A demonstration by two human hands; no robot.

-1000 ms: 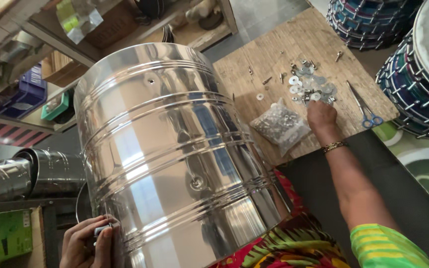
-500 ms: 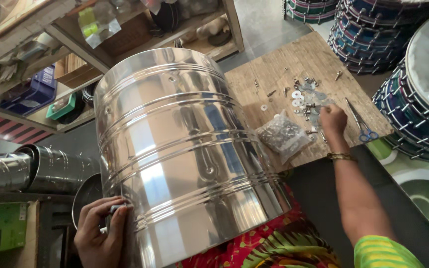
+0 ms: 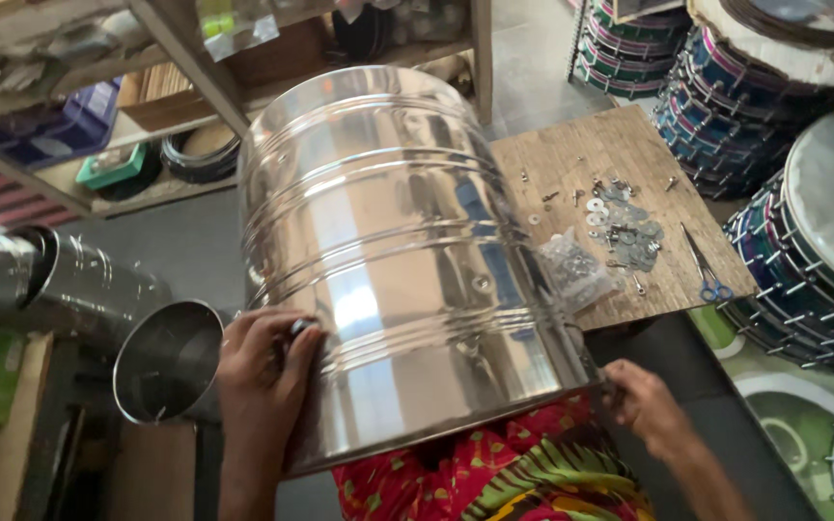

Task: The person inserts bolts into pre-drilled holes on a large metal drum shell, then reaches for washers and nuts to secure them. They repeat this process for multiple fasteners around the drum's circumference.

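Note:
A large shiny steel drum shell (image 3: pixel 388 251) lies tilted across my lap on red, green and yellow patterned cloth (image 3: pixel 494 473). My left hand (image 3: pixel 263 376) presses flat against the shell's lower left side, with a small dark part pinched between its fingers near the top. My right hand (image 3: pixel 644 405) sits at the shell's lower right rim with its fingers curled. Whether those fingers hold anything is hidden.
A wooden board (image 3: pixel 620 145) on the floor carries loose washers and bolts (image 3: pixel 625 236), a clear bag of hardware (image 3: pixel 576 270) and blue-handled scissors (image 3: pixel 707 275). Finished laced drums (image 3: pixel 803 222) are stacked at the right. Steel tubes (image 3: pixel 69 280) lie at the left, and shelves (image 3: pixel 185 87) stand behind.
My right hand left the hardware pile on the board and came back to the shell's lower right rim. My left hand slid up onto the shell's side. The view shifted left.

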